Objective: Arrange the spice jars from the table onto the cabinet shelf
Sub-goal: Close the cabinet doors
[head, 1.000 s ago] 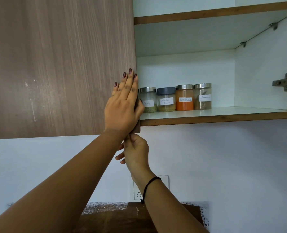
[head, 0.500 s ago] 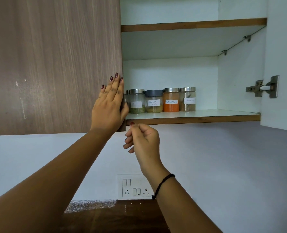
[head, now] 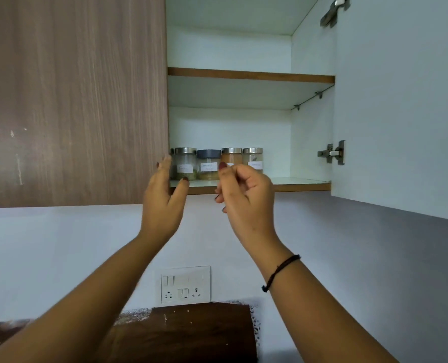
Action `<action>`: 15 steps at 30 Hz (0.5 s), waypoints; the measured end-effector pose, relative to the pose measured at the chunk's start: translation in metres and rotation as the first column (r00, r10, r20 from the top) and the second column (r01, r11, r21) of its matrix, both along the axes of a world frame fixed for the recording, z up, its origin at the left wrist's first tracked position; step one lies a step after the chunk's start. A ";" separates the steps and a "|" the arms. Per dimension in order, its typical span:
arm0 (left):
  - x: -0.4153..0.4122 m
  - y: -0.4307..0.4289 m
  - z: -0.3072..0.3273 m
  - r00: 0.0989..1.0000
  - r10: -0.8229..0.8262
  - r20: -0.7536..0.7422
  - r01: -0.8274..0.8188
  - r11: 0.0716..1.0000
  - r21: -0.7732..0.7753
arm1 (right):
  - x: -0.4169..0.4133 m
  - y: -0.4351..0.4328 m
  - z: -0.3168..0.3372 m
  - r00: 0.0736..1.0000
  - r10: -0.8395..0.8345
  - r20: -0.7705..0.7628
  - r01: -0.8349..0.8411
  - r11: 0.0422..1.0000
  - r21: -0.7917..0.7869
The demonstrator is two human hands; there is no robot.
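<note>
Seemingly the placing is done: four small glass spice jars [head: 208,165] with steel and grey lids stand in a row on the brown-edged white cabinet shelf [head: 301,185], at twelve o'clock from my hands. My left hand [head: 162,203] is spread and empty, and my right hand [head: 246,197] is curled round nothing. Next, I judge, comes closing the white door [head: 401,100] at three o'clock.

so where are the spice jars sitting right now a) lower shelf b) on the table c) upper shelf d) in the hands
a, the spice jars stand upright in a row on the lower shelf of the open cabinet.
</note>
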State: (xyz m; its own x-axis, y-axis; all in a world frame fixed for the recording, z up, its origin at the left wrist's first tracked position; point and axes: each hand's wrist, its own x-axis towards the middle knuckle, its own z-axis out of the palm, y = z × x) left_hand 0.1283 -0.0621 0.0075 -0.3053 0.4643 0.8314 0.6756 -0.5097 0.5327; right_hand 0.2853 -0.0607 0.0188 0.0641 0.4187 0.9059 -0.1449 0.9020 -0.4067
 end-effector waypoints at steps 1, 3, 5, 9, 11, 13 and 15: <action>0.011 -0.009 -0.002 0.990 -0.092 0.108 0.092 0.996 0.004 | 0.006 -0.008 0.001 0.999 -0.032 -0.006 0.032 0.999 0.012; 0.034 -0.031 -0.005 0.934 -0.226 0.278 0.234 0.972 0.004 | 0.016 -0.026 0.005 0.996 -0.090 -0.005 0.090 0.996 0.019; 0.055 -0.054 -0.008 0.854 -0.322 0.410 0.353 0.936 0.001 | 0.023 -0.043 0.007 0.992 -0.128 0.006 0.127 0.992 0.020; 0.075 -0.085 -0.017 0.660 -0.408 0.631 0.523 0.852 0.004 | 0.032 -0.077 0.008 0.984 -0.176 0.029 0.176 0.984 0.024; 0.083 -0.098 -0.023 0.553 -0.407 0.727 0.578 0.816 0.016 | 0.035 -0.093 0.004 0.980 -0.194 0.048 0.193 0.981 0.020; 0.091 -0.111 -0.028 0.451 -0.398 0.799 0.619 0.784 0.042 | 0.039 -0.109 -0.002 0.973 -0.219 0.067 0.219 0.976 0.013; 0.102 -0.121 -0.035 0.355 -0.404 0.843 0.662 0.745 0.079 | 0.049 -0.123 -0.007 0.962 -0.261 0.086 0.260 0.965 0.021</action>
